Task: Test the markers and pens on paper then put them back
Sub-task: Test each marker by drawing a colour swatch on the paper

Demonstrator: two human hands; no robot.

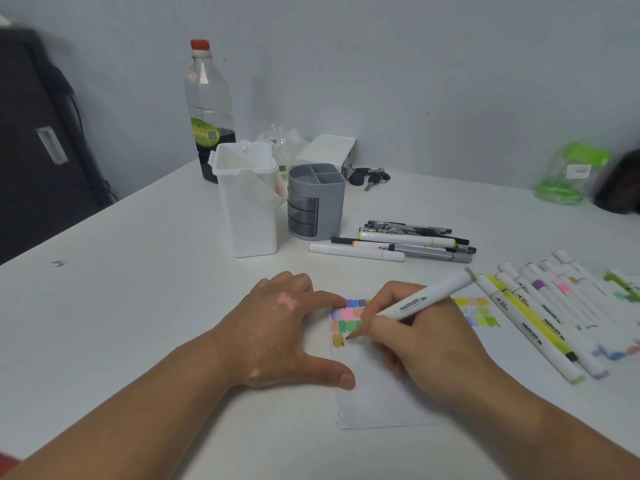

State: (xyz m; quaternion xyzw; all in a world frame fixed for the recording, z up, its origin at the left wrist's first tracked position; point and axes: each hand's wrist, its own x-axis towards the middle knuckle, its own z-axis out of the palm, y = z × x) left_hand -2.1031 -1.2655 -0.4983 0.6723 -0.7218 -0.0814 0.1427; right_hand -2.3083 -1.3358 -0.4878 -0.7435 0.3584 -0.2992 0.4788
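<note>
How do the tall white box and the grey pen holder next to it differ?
The white box is taller and squarish; the grey pen holder is shorter and rounded. The grey pen holder has a divided top and dark drawers in front; the white box has a white flap hanging at its rim. Both stand upright, side by side, on the table.

The left forearm (pixel 138 396), at seven o'clock, and the right forearm (pixel 554 431), at four o'clock, are both bare. The left hand (pixel 277 330) carries a pink ink blotch (pixel 286 301) on its back, near the knuckles.
</note>
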